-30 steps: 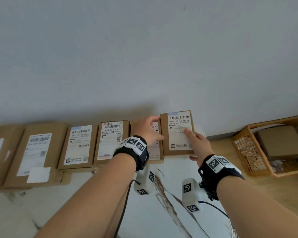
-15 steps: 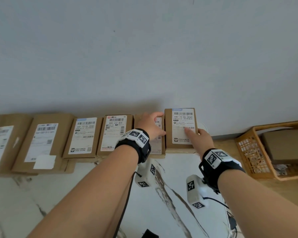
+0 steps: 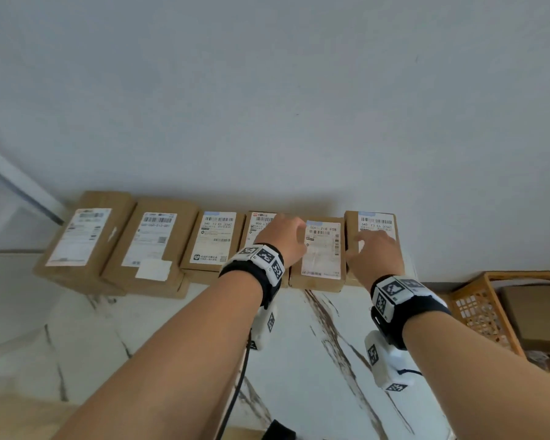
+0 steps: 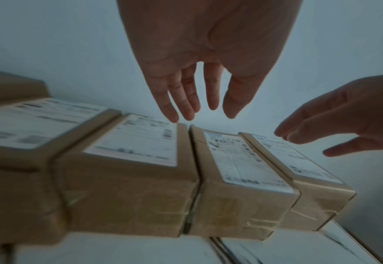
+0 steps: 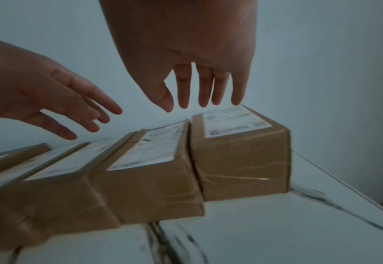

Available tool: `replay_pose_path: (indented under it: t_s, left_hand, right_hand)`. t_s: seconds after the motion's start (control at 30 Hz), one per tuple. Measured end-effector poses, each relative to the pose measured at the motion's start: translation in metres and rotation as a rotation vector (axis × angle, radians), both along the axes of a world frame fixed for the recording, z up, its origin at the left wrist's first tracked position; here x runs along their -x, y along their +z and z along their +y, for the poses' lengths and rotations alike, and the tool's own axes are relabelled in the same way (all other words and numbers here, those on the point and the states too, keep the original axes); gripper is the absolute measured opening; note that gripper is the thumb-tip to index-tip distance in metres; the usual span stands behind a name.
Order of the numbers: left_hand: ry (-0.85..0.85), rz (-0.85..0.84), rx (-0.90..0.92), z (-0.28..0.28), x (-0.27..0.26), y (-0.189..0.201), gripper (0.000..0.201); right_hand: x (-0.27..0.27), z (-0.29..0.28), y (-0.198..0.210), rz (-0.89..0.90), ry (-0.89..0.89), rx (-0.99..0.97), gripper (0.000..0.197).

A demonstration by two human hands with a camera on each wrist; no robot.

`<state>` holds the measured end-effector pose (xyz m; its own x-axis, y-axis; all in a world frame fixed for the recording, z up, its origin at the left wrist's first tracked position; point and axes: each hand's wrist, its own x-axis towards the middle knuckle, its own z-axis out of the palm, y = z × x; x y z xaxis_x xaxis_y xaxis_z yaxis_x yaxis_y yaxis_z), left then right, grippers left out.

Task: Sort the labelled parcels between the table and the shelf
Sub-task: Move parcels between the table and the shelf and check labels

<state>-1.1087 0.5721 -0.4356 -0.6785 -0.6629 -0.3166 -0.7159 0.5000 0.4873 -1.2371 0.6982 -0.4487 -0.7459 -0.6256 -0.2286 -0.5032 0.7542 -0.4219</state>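
Against a plain pale wall (image 3: 267,90), six labelled parcels stand in a row, side by side, along the back of a white marble-veined table (image 3: 315,360), and a basket (image 3: 477,312) with another box in it sits off to the right. Left hand (image 3: 283,239) hovers over the fourth parcel (image 4: 129,160), fingers straight and loose, holding nothing. Right hand (image 3: 375,258) hangs over the last parcel (image 5: 242,151), fingers spread and empty, with the fifth parcel (image 3: 321,254) lying between the hands.
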Motion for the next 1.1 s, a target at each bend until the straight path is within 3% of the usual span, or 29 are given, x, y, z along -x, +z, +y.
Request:
replay_pose_path:
  t_s: [0.17,0.43,0.57,0.8,1.1]
  left_hand:
    - [0.127,0.029,-0.035,-0.013,-0.093,0.011,0.048]
    - [0.333,0.013,-0.042,-0.02,-0.29,0.019,0.043]
    - [0.455,0.017,-0.04,-0.007,-0.393,0.017,0.046]
    - [0.601,-0.064,-0.004,0.025,-0.56,0.021,0.033]
    - [0.83,-0.114,-0.054,0.054,-0.719,0.01,0.043]
  right_hand:
    - [-0.083,-0.031,0.018,0.009,0.22,-0.039,0.031]
    - [-0.262,-0.076,0.032,-0.014,0.528,-0.051,0.036]
    - [-0.36,-0.089,0.028,0.017,0.688,-0.063,0.036]
    - [-0.523,-0.099,0.024,0.056,0.931,-0.07,0.034]
    - [-0.694,-0.099,0.023,0.037,1.181,-0.062,0.034]
